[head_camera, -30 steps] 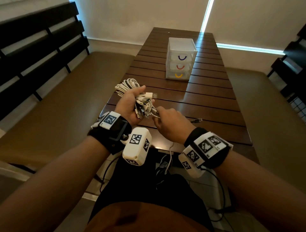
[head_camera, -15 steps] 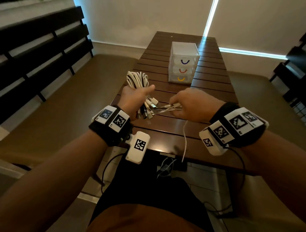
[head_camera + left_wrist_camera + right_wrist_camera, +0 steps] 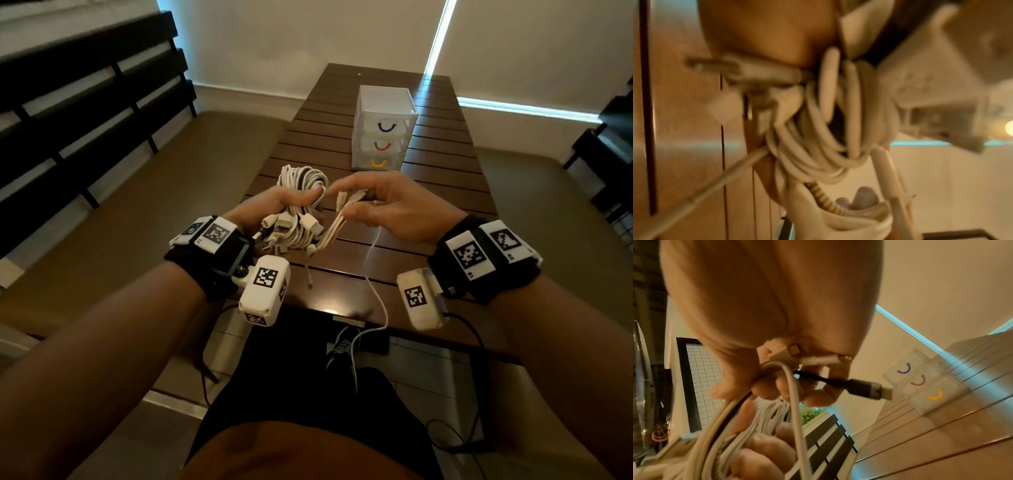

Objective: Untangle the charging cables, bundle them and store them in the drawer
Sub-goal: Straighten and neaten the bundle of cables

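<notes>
My left hand (image 3: 284, 205) grips a thick bundle of white charging cables (image 3: 301, 178) above the near end of the wooden table (image 3: 445, 178); their plugs (image 3: 294, 226) stick out towards me. In the left wrist view the cable loops (image 3: 828, 129) fill the blurred frame. My right hand (image 3: 373, 202) pinches several cable ends (image 3: 346, 202), with the index finger stretched towards the bundle. The right wrist view shows white plugs (image 3: 818, 360) and a black cable with a grey plug (image 3: 865, 387) between its fingers. One thin white cable (image 3: 373, 274) hangs down over the table edge.
A small clear drawer unit (image 3: 383, 130) with three shut drawers, handles purple, red and yellow, stands mid-table; it shows in the right wrist view as the drawer unit (image 3: 925, 382). Padded benches (image 3: 137, 212) flank the table. A dark slatted backrest (image 3: 68, 102) is at left.
My right hand has turned palm-up and come closer to the bundle, still pinching the cable ends. The left hand has rotated the bundle so the plugs face me.
</notes>
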A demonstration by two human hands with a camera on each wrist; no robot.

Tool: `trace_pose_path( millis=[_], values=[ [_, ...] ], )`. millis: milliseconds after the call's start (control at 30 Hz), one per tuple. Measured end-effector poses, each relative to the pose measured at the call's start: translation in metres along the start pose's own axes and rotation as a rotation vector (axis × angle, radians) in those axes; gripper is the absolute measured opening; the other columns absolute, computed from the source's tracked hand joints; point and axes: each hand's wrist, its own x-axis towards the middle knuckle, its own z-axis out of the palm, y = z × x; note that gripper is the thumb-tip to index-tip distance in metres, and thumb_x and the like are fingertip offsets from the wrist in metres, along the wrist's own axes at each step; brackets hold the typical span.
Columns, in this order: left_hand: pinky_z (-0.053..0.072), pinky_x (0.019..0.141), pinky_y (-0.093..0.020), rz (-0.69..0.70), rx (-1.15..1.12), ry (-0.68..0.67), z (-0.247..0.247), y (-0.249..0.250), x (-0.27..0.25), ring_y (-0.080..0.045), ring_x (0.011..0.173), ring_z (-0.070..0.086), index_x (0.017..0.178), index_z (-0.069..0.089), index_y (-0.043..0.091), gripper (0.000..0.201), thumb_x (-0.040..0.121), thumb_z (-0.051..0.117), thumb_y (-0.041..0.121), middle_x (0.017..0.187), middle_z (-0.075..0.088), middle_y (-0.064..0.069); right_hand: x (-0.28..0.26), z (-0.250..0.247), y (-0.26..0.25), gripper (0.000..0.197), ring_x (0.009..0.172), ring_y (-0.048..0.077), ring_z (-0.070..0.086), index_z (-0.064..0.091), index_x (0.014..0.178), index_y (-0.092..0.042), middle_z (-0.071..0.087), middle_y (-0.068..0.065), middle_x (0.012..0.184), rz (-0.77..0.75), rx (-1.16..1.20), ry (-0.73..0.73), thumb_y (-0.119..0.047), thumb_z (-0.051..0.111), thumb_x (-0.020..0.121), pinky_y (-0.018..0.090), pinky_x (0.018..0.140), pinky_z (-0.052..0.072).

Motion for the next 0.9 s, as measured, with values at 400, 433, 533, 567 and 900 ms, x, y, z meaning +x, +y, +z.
trace_pose_path(
  millis=[400,433,533,567,900],
  values=[
    [0.058,0.056,-0.029,0.063,-0.109,-0.247,0.007,-0.008,0.004,-0.019,0.059,0.069,0.098,0.067,0.003,0.060,0.058,0.088,0.042,0.073,0.070,-0.010,0.019,0.015,-0.009,0.018,0.047,0.001,0.053,0.061,0.092,-0.008,0.062,-0.005,0.065,0.108,0.128,0.253,-0.016,0.073,0.083,0.014,0.045,0.043],
    [0.059,0.057,-0.030,0.063,-0.134,-0.245,0.006,-0.009,0.004,-0.019,0.061,0.070,0.098,0.070,0.005,0.056,0.058,0.089,0.040,0.075,0.070,-0.010,0.020,0.016,-0.009,0.021,0.047,0.001,0.054,0.060,0.092,-0.005,0.062,-0.002,0.067,0.094,0.134,0.270,-0.016,0.075,0.081,0.013,0.045,0.043],
    [0.060,0.065,-0.033,0.071,-0.084,-0.160,0.005,-0.010,0.005,-0.020,0.067,0.069,0.099,0.073,0.011,0.045,0.063,0.088,0.033,0.082,0.068,-0.010,0.022,0.019,-0.008,0.024,0.046,0.002,0.056,0.059,0.088,-0.006,0.065,0.002,0.069,0.086,0.138,0.326,-0.014,0.079,0.077,0.015,0.044,0.044],
    [0.059,0.065,-0.033,0.067,-0.028,-0.112,0.006,-0.009,0.005,-0.020,0.066,0.069,0.098,0.071,0.010,0.038,0.067,0.085,0.028,0.082,0.068,-0.010,0.023,0.019,-0.007,0.027,0.046,0.004,0.057,0.057,0.087,-0.006,0.066,0.002,0.069,0.092,0.132,0.340,-0.015,0.080,0.075,0.017,0.043,0.044],
    [0.052,0.056,-0.028,0.083,0.128,0.115,0.027,-0.008,0.001,-0.018,0.054,0.064,0.098,0.062,-0.004,0.038,0.063,0.068,0.009,0.068,0.067,-0.010,0.023,0.026,-0.002,0.033,0.054,0.015,0.057,0.060,0.088,-0.006,0.065,0.003,0.074,-0.028,0.179,0.451,-0.024,0.081,0.070,0.026,0.052,0.049]
  ],
)
